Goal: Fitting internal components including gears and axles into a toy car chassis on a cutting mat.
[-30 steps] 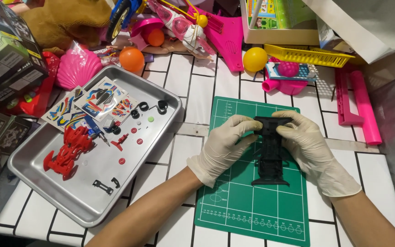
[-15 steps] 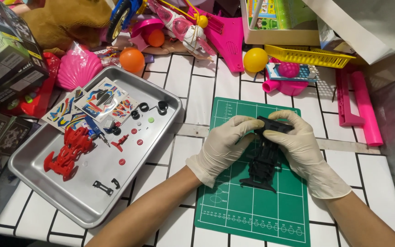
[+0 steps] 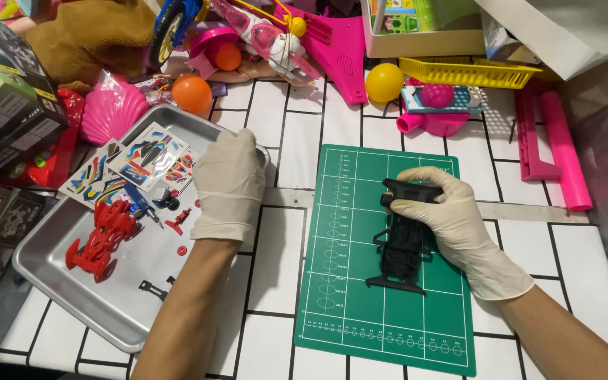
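My gloved right hand [image 3: 452, 225] grips a black toy-car chassis [image 3: 401, 246] on the green cutting mat [image 3: 360, 309], fingers wrapped over its upper end and the thumb pressed along its side, while the lower end of the chassis rests on the mat's grid. My gloved left hand [image 3: 228, 184] hangs palm down over the right-hand corner of the metal tray [image 3: 58, 281], just left of the mat; its fingers curl downward loosely, and I cannot tell from above whether they pinch any of the small parts beneath them. In the tray, left of the mat, a red car body [image 3: 100, 239] lies near the middle, sticker sheets [image 3: 131, 165] spread across the upper part, and small red and black pieces are scattered near my left wrist. A metal ruler [image 3: 529, 211] pokes out from under the mat's right edge across the white tiled tabletop [image 3: 276, 134]. Above the mat, toys crowd the table: a yellow ball [image 3: 384, 82], an orange ball [image 3: 192, 93], a pink shell-shaped toy [image 3: 110, 116], a yellow plastic basket [image 3: 469, 72] and a long pink plastic piece [image 3: 557, 148] to the mat's upper right. Dark cardboard boxes [image 3: 8, 105] stand left of the tray.
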